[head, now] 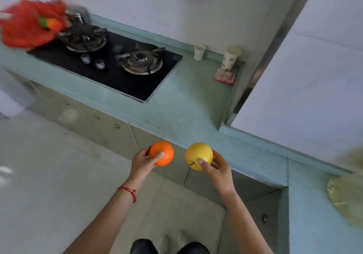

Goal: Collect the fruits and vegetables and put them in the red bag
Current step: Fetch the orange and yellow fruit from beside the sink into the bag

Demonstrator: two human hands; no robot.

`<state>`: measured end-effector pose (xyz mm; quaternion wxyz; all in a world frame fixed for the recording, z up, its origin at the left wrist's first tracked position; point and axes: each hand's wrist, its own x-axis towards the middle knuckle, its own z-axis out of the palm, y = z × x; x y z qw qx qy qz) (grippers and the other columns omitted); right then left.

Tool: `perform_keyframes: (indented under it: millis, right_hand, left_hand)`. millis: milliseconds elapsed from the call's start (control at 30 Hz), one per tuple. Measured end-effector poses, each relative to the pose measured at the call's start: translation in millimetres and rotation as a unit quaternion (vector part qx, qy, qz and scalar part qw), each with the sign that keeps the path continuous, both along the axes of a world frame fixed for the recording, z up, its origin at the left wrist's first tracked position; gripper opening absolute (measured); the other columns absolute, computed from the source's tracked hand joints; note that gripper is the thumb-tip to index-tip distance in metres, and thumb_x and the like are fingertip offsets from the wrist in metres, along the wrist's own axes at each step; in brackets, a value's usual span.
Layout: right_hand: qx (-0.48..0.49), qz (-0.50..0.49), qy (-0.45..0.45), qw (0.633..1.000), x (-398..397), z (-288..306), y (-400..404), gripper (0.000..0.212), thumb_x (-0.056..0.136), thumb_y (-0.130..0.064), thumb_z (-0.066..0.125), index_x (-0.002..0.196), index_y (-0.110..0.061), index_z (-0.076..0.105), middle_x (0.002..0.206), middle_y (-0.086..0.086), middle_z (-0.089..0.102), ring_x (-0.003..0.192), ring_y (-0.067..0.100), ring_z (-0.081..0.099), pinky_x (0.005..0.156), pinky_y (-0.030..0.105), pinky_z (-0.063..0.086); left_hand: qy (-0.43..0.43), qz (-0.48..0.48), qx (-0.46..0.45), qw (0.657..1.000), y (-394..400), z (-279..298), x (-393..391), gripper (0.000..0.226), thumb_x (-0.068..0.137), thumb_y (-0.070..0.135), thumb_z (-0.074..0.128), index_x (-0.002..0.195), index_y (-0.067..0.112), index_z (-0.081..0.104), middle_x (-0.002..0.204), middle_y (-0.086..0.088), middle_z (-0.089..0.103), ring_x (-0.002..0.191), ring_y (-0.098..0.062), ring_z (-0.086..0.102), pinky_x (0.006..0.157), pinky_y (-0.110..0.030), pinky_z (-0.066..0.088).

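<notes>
Left hand (141, 160) grips an orange (161, 153), right hand (217, 168) grips a yellow apple (198, 156), both held in the air just off the counter (188, 104) edge. Red bag (25, 30) sits far left on the counter by the stove (110, 65), blurred, with an orange-and-green item (51, 23) inside.

A black two-burner gas hob (110, 71) sits in the green countertop (186, 104); two paper cups (199, 52) stand far right.

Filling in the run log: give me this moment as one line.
left hand: holds orange | right hand: holds yellow apple | red bag: on counter by stove, produce inside
</notes>
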<state>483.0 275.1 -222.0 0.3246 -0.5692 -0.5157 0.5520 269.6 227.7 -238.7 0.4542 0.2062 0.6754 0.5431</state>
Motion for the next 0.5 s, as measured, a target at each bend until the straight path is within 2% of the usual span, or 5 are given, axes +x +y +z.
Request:
perform_keyframes:
  millis: [133,300,367,433,500]
  right_hand:
    - [-0.005,0.105,-0.001,0.994,-47,-3,14,0.054,0.077,-0.02,0.073,0.127,-0.016,0.051,0.115,0.002,0.059,0.09,-0.003,0.056,0.07,0.015,0.045]
    - [-0.009,0.246,-0.001,0.969,-96,-3,21,0.046,0.077,-0.018,0.073,0.119,-0.022,0.055,0.113,0.0,0.06,0.1,0.016,0.059,0.074,0.021,0.046]
    - [-0.009,0.292,-0.001,0.956,-112,-4,20,0.045,0.076,-0.018,0.075,0.116,-0.021,0.056,0.111,0.001,0.061,0.099,0.016,0.059,0.073,0.02,0.046]
    - [-0.004,0.339,-0.009,0.941,-127,-6,16,0.052,0.068,-0.029,0.081,0.114,-0.023,0.058,0.112,0.001,0.064,0.097,0.012,0.061,0.077,0.025,0.048]
    - [-0.003,0.384,-0.011,0.923,-141,-6,8,0.061,0.06,-0.036,0.082,0.114,-0.021,0.06,0.11,0.0,0.065,0.093,0.008,0.062,0.074,0.02,0.052]
  left_hand:
    - [0.019,0.099,-0.012,0.995,-30,0,-30,0.046,0.077,0.011,0.071,0.119,0.005,0.055,0.111,-0.012,0.058,0.099,-0.026,0.058,0.073,-0.031,0.053]
    - [0.02,0.24,-0.032,0.97,-72,-1,-45,0.046,0.079,0.008,0.068,0.121,0.002,0.054,0.114,-0.014,0.057,0.096,-0.025,0.056,0.064,-0.024,0.054]
    - [0.017,0.289,-0.038,0.956,-90,0,-45,0.046,0.078,0.008,0.068,0.122,0.002,0.053,0.114,-0.013,0.056,0.095,-0.025,0.057,0.064,-0.022,0.054]
    - [0.012,0.337,-0.039,0.941,-108,3,-44,0.046,0.078,0.009,0.069,0.121,0.004,0.053,0.112,-0.01,0.056,0.094,-0.024,0.057,0.067,-0.024,0.053]
    - [0.008,0.379,-0.036,0.925,-128,4,-42,0.046,0.078,0.011,0.07,0.121,0.005,0.054,0.11,-0.008,0.056,0.095,-0.024,0.057,0.071,-0.029,0.053]
